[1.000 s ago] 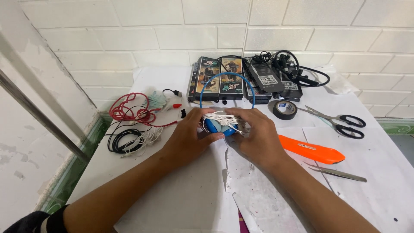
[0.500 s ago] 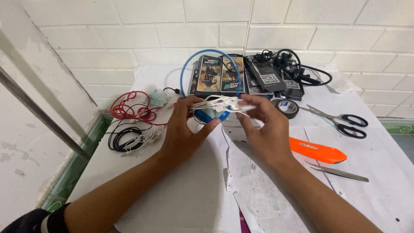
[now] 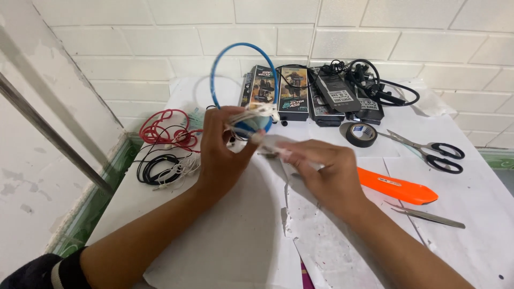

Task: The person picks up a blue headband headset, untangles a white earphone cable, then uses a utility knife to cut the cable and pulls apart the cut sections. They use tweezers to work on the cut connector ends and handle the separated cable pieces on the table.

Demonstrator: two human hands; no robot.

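Note:
My left hand (image 3: 222,152) grips a small bundle of white cable (image 3: 250,119) together with a blue cable (image 3: 231,59) that arcs in a loop above it. My right hand (image 3: 324,171) is just to the right and lower. Its fingers pinch a white strand that runs from the bundle. Both hands hover above the white paper-covered table (image 3: 235,235).
Red wire (image 3: 160,128) and black and white cables (image 3: 160,168) lie at the left. At the back stand printed boxes (image 3: 278,91) and black power adapters (image 3: 342,93). A tape roll (image 3: 360,134), scissors (image 3: 428,152), an orange knife (image 3: 399,188) and tweezers (image 3: 428,217) lie at the right.
Both hands have lifted the bundle off the table. The blue cable has sprung up into a tall loop. My right hand has pulled a white strand down and to the right.

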